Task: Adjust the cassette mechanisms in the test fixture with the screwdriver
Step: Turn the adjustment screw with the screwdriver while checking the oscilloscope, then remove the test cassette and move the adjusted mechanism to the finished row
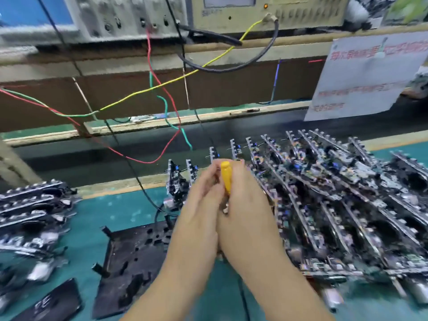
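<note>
A yellow-handled screwdriver point(226, 176) stands nearly upright in the middle of the view, and my right hand point(246, 205) grips its handle. My left hand point(200, 206) presses against the right one, its fingertips curled at the screwdriver's upper part. The blade and whatever lies under it are hidden by both hands. The black test fixture point(136, 260) lies on the teal mat just left of and below my hands. A single cassette mechanism point(175, 181) stands upright behind the fixture.
Several rows of cassette mechanisms point(335, 200) fill the right side, and another stack point(32, 214) lies at the left. Red, green and yellow wires point(148, 89) hang from test instruments point(266, 12) on the shelf above. A black cable point(141, 184) runs down to the fixture. A paper notice point(366, 75) leans at the back right.
</note>
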### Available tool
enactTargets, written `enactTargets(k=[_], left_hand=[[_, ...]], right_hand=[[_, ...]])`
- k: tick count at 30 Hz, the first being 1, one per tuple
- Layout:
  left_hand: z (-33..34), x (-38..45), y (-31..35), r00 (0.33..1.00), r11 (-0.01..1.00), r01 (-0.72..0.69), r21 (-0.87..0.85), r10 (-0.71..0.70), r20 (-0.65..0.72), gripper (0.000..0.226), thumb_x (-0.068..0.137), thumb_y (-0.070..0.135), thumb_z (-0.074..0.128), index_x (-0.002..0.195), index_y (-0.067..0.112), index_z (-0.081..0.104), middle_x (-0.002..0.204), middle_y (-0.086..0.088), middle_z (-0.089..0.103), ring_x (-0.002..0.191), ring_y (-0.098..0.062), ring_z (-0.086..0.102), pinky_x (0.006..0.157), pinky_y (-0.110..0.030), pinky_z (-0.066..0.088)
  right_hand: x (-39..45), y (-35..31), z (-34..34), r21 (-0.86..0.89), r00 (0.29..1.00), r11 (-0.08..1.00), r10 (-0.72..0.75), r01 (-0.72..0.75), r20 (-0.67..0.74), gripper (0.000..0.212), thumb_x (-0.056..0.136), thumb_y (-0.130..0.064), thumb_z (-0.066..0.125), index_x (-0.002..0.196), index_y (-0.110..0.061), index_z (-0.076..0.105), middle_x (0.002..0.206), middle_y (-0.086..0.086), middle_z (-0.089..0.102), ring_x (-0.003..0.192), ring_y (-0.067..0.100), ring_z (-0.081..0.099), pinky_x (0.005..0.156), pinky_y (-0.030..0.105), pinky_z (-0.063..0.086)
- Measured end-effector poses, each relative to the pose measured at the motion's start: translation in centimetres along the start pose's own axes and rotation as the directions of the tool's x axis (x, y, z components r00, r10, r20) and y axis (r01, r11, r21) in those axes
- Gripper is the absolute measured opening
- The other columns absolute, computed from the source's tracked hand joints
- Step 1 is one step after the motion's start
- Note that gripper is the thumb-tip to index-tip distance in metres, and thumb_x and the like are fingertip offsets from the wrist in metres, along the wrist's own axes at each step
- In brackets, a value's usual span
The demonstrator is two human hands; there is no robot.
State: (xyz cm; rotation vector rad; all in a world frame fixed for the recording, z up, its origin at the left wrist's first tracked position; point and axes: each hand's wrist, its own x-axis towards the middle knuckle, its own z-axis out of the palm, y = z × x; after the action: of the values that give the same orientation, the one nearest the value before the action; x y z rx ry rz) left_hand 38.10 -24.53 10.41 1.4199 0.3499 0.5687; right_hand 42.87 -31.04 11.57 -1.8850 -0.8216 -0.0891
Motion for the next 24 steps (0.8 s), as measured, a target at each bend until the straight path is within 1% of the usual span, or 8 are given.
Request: enactTargets(k=[3,6,8,12,16,19,21,24], left_hand=[[-7.8,-1.7,0.5,0.998,0.978,0.007,0.208,0.006,-0.065,0.036,0.09,0.038,0.054,0.124,0.043,0.066,0.121,0.023,0.069,0.111,0.005,0.062,0.089,-0.018,0.049],[-14.9,-3.8,1.3,0.996,0.9,0.027,0.436,0.013,-0.087,0.037,0.076,0.044,0.06,0.105,0.068,0.063,0.112,0.035,0.067,0.102,0.018,0.06,0.083,-0.004,0.044],[-18.8,-5.3,1.5,0.994,0.792,0.04,0.609,0.027,-0.101,0.041,0.078,0.045,0.061,0.11,0.069,0.059,0.12,0.037,0.062,0.112,0.019,0.054,0.093,-0.011,0.042],[-25.3,-7.6,0.7,0.984,0.527,0.067,0.847,0.106,-0.144,0.037,0.079,0.047,0.061,0.115,0.057,0.058,0.137,0.037,0.05,0.131,0.011,0.043,0.105,-0.023,0.036],[-28.1,-8.5,-1.8,0.999,0.277,0.01,0.961,-0.036,0.0,0.038,0.089,0.047,0.062,0.125,0.037,0.058,0.139,0.012,0.054,0.13,-0.018,0.055,0.105,-0.035,0.044],[-28.1,-8.3,-3.5,0.985,-0.003,-0.082,0.997,-0.153,0.081,0.07,0.077,0.063,0.044,0.106,0.008,0.077,0.12,-0.015,0.07,0.105,-0.038,0.07,0.073,-0.051,0.061],[-27.9,-8.4,-3.6,0.983,-0.023,-0.164,0.986,-0.082,0.162,0.076,0.094,0.067,0.027,0.099,0.011,0.079,0.115,-0.014,0.073,0.099,-0.038,0.072,0.067,-0.047,0.062],[-29.3,-8.4,-3.0,0.956,0.127,-0.243,0.962,0.201,0.215,0.053,0.098,0.052,0.034,0.105,0.02,0.077,0.127,-0.004,0.067,0.112,-0.023,0.065,0.096,-0.024,0.048]], right_hand=[[-0.8,-1.9,5.2,0.018,0.973,0.995,-0.099,0.098,0.208,0.035,0.085,-0.001,0.061,0.118,-0.01,0.056,0.115,0.001,0.057,0.107,0.019,0.05,0.092,0.027,0.038],[-1.4,-3.2,9.1,0.04,0.907,0.986,-0.162,0.159,0.39,0.028,0.085,-0.011,0.061,0.107,-0.017,0.046,0.104,-0.006,0.049,0.098,0.014,0.043,0.078,0.027,0.031],[-1.7,-3.7,10.8,0.025,0.878,0.988,-0.149,0.155,0.455,0.026,0.091,-0.022,0.063,0.102,-0.019,0.04,0.103,-0.006,0.052,0.093,0.014,0.045,0.075,0.031,0.032],[-1.5,-3.6,12.8,-0.043,0.865,0.996,-0.047,0.08,0.5,0.024,0.096,-0.028,0.063,0.105,-0.018,0.044,0.109,-0.001,0.061,0.098,0.022,0.057,0.086,0.042,0.046],[-2.0,-4.0,14.1,-0.102,0.844,0.992,-0.005,0.071,0.536,0.024,0.095,-0.03,0.062,0.098,-0.021,0.04,0.107,-0.005,0.061,0.094,0.021,0.058,0.084,0.042,0.049],[-2.7,-4.3,14.7,-0.125,0.827,0.987,-0.014,0.102,0.562,0.027,0.096,-0.033,0.061,0.096,-0.025,0.036,0.109,-0.011,0.061,0.097,0.017,0.058,0.085,0.041,0.048],[-3.1,-4.2,14.7,-0.145,0.819,0.983,-0.011,0.114,0.573,0.026,0.096,-0.036,0.06,0.097,-0.025,0.036,0.11,-0.011,0.061,0.098,0.017,0.058,0.085,0.041,0.048],[-3.3,-3.8,14.1,-0.147,0.826,0.985,0.009,0.089,0.563,0.023,0.097,-0.037,0.06,0.098,-0.027,0.039,0.107,-0.015,0.06,0.098,0.011,0.058,0.085,0.038,0.049]])
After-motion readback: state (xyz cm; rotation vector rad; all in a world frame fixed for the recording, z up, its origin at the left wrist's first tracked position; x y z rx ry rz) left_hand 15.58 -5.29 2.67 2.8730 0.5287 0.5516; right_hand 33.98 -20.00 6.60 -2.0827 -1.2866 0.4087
